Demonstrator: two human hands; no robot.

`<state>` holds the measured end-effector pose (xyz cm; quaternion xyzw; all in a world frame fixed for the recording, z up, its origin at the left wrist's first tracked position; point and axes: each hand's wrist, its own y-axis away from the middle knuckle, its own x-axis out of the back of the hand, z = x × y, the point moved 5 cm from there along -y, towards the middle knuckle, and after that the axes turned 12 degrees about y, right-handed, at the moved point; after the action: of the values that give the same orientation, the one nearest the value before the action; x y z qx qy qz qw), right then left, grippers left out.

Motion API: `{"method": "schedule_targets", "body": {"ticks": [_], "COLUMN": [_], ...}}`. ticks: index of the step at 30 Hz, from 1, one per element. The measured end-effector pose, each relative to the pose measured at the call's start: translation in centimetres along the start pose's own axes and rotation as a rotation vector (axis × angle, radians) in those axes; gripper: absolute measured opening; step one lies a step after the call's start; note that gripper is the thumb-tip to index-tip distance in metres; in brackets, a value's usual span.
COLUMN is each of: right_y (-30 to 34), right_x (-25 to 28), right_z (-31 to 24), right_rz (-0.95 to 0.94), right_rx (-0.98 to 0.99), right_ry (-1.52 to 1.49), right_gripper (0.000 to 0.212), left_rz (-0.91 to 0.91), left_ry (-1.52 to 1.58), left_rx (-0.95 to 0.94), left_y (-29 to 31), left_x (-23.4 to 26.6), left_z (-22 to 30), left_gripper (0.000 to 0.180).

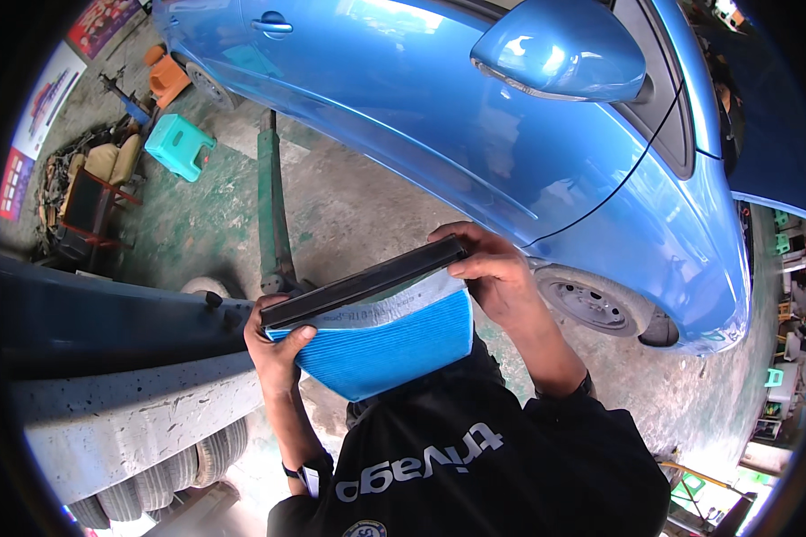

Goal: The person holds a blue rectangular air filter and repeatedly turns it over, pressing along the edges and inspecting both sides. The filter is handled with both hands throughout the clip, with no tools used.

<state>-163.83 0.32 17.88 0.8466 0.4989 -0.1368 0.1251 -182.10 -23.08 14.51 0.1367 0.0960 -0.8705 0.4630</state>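
A blue pleated cabin air filter (394,345) with a pale side strip hangs in front of my body. Along its far edge lies a long, narrow black plastic piece (367,285), tilted upward to the right. My left hand (278,345) is closed round the left end, thumb on the filter's corner and the black piece. At the right end my right hand (493,268) pinches the black piece and the filter's strip between thumb and fingers. Whether the two parts are joined or only pressed together, I cannot tell.
A blue car (403,107) stands ahead, its mirror (560,52) jutting out. A green lift arm (270,206) crosses the floor. A turquoise stool (177,146) is at the far left. Nearer on the left are a dark blue vehicle panel (134,327) and several stacked tires (166,479).
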Motion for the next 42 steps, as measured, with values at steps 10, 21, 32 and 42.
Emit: {"method": "schedule_targets", "body": {"ticks": [10,21,32,42], "right_y": [1.0,2.0,1.5,-4.0], "right_x": [-1.2,-1.8,-2.1,0.1], "right_z": [0.3,1.5,0.4,4.0], "right_rz": [-0.026,0.339,0.191,0.114], "right_rx": [-0.054,0.317,0.636,0.164], "right_ry": [-0.063,0.347,0.762,0.752], "right_gripper": [0.046,0.028,0.046,0.044], "left_rz": [0.085,0.182,0.329,0.201], "left_ry": [0.035,0.028,-0.003,-0.042], "left_rx": [-0.042,-0.129,-0.077,0.189], "left_y": [1.4,3.5,5.0,-0.6], "left_x": [1.5,0.8,0.4,0.7], "left_z": [-0.1,1.4,1.4,-1.6], "left_gripper": [0.058,0.054,0.044,0.052]}}
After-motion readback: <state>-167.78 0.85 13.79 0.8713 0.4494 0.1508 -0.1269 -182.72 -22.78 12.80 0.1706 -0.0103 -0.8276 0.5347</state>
